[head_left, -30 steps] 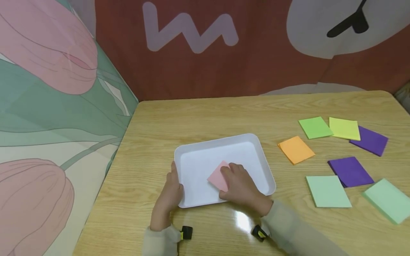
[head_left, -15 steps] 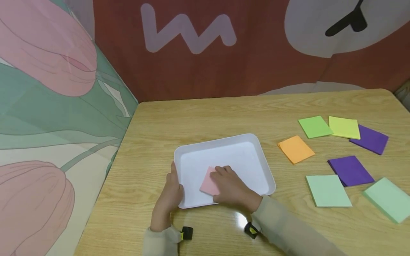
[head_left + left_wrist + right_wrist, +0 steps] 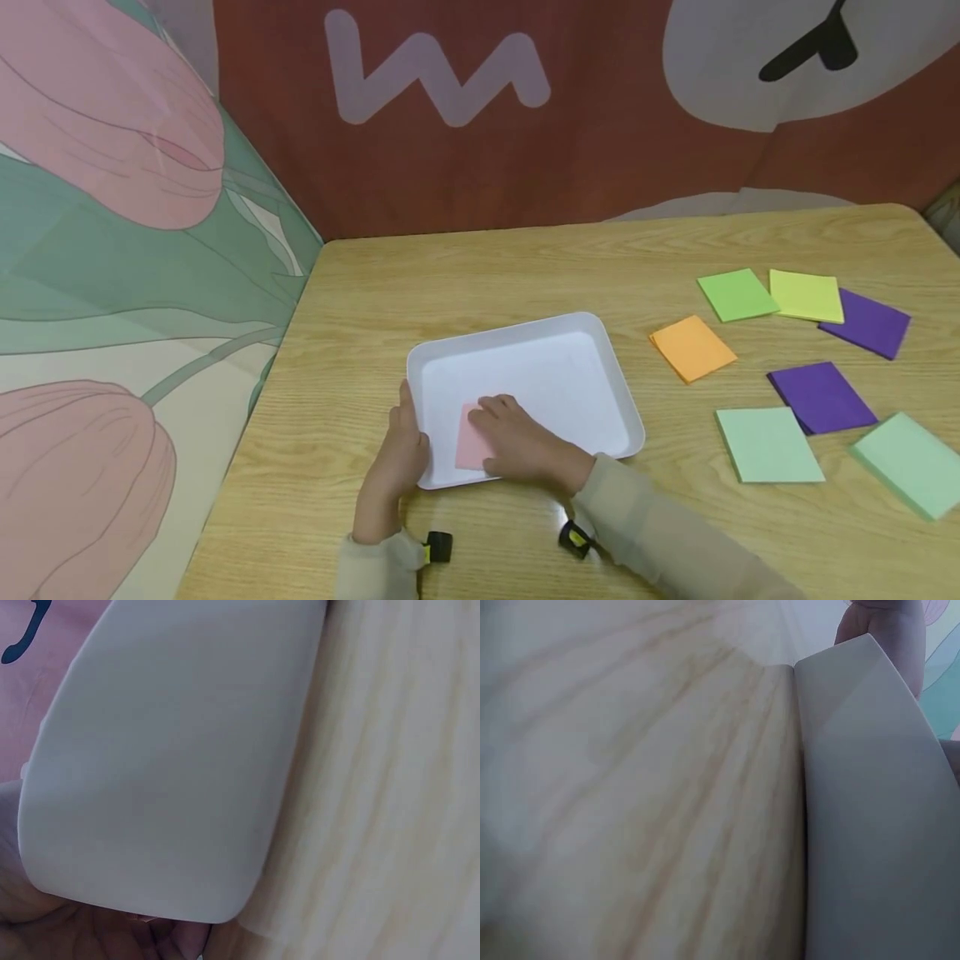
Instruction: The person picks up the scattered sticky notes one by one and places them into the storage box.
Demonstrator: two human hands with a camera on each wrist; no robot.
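Observation:
A white rectangular tray (image 3: 570,375) lies slightly turned on the wooden table, and a pink square pad of sticky notes (image 3: 469,446) is inside it near the front left corner. At the tray's left end, my left hand (image 3: 401,454) grips the wall; the left wrist view shows the hand (image 3: 67,930) at the tray's corner, below its outer wall (image 3: 165,765). My right hand (image 3: 521,442) reaches over the front rim and holds the pink pad, covering its right part. In the right wrist view the tray's wall (image 3: 877,810) hides the right fingers.
Right of the tray lie more sticky-note pads: orange (image 3: 693,350), green (image 3: 738,295), yellow (image 3: 807,297), two purple ones (image 3: 823,398), and two mint ones (image 3: 769,446). The table (image 3: 360,300) ends at a reddish-brown cloth (image 3: 480,183) behind and a floral cloth (image 3: 82,333) at left.
My right hand has slid left and slightly toward me inside the tray with the pink pad, which has turned so its edges nearly line up with the tray. The left hand stays at the tray's end.

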